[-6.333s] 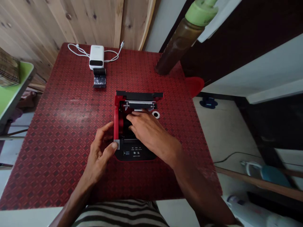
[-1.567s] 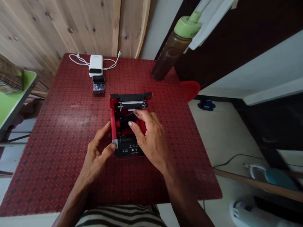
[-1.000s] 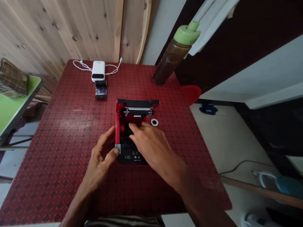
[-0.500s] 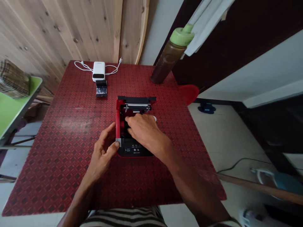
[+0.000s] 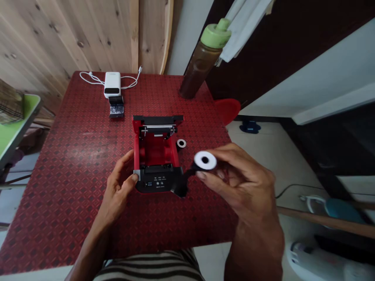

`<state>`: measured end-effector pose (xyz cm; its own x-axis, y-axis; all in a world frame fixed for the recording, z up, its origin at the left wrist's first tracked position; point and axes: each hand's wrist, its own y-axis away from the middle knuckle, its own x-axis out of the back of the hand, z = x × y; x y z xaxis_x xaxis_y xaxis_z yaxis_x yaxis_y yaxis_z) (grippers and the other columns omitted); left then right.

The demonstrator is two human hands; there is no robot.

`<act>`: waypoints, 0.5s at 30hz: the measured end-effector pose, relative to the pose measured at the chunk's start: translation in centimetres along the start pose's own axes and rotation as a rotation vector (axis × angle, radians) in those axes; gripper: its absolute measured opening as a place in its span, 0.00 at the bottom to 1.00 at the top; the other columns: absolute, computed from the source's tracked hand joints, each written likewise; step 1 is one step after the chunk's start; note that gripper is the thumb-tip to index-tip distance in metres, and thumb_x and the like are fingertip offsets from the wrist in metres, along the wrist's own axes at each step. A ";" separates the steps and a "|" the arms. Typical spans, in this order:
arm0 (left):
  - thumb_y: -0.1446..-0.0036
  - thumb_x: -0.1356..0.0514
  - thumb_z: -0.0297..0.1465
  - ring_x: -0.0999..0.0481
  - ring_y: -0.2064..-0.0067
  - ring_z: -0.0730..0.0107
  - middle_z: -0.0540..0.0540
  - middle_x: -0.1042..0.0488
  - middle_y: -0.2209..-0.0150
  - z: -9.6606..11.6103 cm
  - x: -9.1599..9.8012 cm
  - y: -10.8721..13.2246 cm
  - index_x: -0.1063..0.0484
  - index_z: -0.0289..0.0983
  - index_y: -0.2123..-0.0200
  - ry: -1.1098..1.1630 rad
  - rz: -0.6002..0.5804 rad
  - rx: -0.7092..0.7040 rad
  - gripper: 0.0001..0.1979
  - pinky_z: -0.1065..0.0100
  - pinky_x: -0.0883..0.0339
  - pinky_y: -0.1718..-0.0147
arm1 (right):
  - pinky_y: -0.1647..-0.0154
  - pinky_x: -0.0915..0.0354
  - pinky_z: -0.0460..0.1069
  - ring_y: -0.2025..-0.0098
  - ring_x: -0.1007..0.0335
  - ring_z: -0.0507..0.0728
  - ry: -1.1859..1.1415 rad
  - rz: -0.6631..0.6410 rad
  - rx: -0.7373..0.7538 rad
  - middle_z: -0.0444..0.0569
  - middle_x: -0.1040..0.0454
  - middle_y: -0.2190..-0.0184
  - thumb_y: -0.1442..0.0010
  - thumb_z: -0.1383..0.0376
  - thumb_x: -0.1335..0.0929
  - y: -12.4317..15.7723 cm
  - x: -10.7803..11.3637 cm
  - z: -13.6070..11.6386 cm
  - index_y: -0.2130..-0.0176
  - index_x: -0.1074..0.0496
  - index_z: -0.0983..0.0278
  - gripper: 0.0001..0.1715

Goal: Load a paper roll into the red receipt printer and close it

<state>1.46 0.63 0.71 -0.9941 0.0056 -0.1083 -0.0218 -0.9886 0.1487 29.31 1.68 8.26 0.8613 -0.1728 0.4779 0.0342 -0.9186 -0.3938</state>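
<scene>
Two hands: both mine, both busy at the small red printer (image 5: pixel 155 156) on the red patterned table (image 5: pixel 73 156).
Left hand: my left hand (image 5: pixel 118 191) rests against the printer's left near corner, thumb tip on the grey tab there, the other fingers curled along the red side wall; it steadies the case and does not wrap around it.
Right hand: my right hand (image 5: pixel 240 181) is raised just right of the printer, thumb and fingertips pinched on a white roll (image 5: pixel 205 160) with a dark core hole facing the camera.
Black strip: a dark piece hangs from the roll down toward the printer's near right corner; I cannot tell what it is.
Printer: lid (image 5: pixel 158 118) swung open toward the far side, red bay showing bare, black button panel at the near edge.
Small ring: a white ring (image 5: pixel 181 143) lies on the table just beside the printer's right wall.
Far edge: white power bank (image 5: pixel 112 84) with its white cable (image 5: pixel 88 78), a little black device (image 5: pixel 116 109) just in front of it.
Bottle: brown bottle (image 5: pixel 199 66) with green cap, standing at the far right of the table.
</scene>
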 end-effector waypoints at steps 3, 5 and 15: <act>0.29 0.31 0.46 0.24 0.25 0.41 0.41 0.23 0.26 0.0 -0.1 0.0 0.26 0.47 0.26 -0.014 0.015 -0.008 0.32 0.42 0.31 0.25 | 0.65 0.27 0.49 0.61 0.22 0.55 -0.148 0.060 -0.168 0.44 0.19 0.58 0.34 0.64 0.20 2.8 0.3 3.3 0.51 0.15 0.52 0.12; 0.29 0.30 0.46 0.24 0.25 0.40 0.41 0.22 0.27 0.0 -0.1 -0.1 0.25 0.47 0.26 -0.024 0.019 -0.018 0.32 0.43 0.28 0.27 | 0.65 0.27 0.49 0.62 0.21 0.55 -0.125 0.027 -0.259 0.44 0.18 0.58 0.35 0.65 0.22 4.3 -0.8 5.0 0.51 0.15 0.54 0.12; 0.30 0.31 0.45 0.26 0.24 0.41 0.44 0.24 0.26 -0.6 0.2 -0.1 0.25 0.49 0.26 -0.039 0.039 -0.023 0.32 0.44 0.29 0.27 | 0.51 0.20 0.55 0.57 0.15 0.59 -0.019 -0.205 -0.282 0.50 0.13 0.53 0.35 0.67 0.29 5.7 -4.2 6.7 0.45 0.16 0.57 0.20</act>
<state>1.31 0.65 0.07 -0.9975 -0.0280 -0.0642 0.0195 -0.9914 0.1293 29.34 -0.42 -1.26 0.8601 0.0296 0.5092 0.0681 -0.9960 -0.0570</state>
